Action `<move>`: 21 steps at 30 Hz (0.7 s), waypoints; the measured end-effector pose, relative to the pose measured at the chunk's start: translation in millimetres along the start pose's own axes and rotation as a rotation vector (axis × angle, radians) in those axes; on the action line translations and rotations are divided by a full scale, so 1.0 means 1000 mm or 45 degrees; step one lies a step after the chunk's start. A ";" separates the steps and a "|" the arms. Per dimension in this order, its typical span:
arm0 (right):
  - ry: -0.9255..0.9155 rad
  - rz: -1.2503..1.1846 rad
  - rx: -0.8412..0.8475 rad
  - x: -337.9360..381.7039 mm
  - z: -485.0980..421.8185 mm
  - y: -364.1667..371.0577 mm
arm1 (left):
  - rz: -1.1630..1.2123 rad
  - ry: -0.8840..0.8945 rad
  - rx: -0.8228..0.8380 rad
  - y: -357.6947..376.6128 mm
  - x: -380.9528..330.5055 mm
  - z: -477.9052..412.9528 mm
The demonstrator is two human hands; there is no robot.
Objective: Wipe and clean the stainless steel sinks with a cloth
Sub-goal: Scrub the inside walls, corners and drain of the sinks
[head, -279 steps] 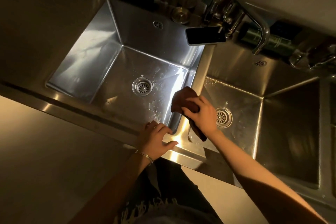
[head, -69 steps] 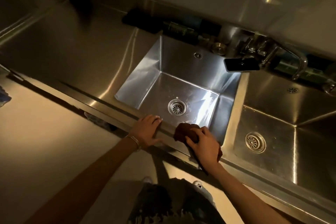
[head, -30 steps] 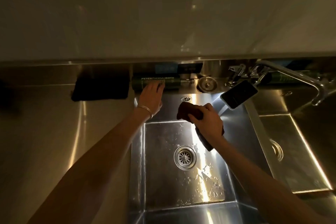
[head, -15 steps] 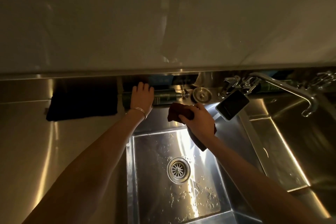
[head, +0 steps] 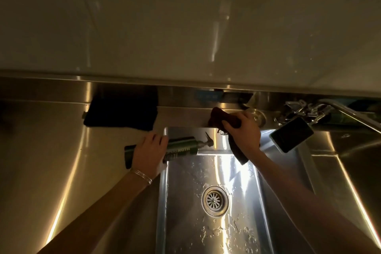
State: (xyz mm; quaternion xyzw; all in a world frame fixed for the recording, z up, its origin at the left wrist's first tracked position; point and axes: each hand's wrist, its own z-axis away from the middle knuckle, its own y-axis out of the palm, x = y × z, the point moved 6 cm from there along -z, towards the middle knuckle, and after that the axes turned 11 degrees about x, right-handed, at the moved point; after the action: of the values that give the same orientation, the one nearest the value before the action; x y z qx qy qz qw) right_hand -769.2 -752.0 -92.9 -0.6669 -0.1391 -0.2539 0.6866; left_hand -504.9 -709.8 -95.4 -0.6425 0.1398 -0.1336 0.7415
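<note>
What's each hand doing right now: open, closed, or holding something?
Left hand: closed, fingers round the green pump bottle, which lies sideways.
Right hand: closed, fingers gripping the brown cloth at the back ledge.

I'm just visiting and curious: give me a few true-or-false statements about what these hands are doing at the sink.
1. The left hand grips a green pump bottle. True.
2. The right hand presses the cloth onto the drain. False: the cloth is on the ledge behind the sink.
3. The sink floor is dry. False: water drops lie around the drain.
4. A phone lies right of the right hand. True.
</note>
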 end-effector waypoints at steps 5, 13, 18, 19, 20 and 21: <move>-0.095 0.166 0.233 0.037 -0.035 0.050 | 0.051 0.121 -0.045 0.005 -0.016 0.028; -0.166 0.173 0.363 0.047 -0.039 0.083 | 0.031 0.173 -0.158 -0.004 -0.017 0.030; 0.122 0.154 0.188 -0.020 -0.029 0.035 | 0.079 0.184 -0.254 -0.012 -0.016 0.022; 0.152 0.158 0.209 -0.026 -0.026 0.030 | 0.087 0.174 -0.268 -0.015 -0.015 0.020; 0.185 0.161 0.242 -0.029 -0.023 0.027 | 0.096 0.158 -0.274 -0.018 -0.014 0.017; 0.217 0.167 0.274 -0.032 -0.020 0.024 | 0.103 0.138 -0.270 -0.022 -0.013 0.012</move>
State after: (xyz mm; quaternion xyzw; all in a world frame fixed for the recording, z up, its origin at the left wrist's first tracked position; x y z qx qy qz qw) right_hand -785.7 -767.1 -131.8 -0.5733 -0.0628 -0.2478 0.7784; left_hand -512.4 -696.7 -71.1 -0.7030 0.2189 -0.1224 0.6655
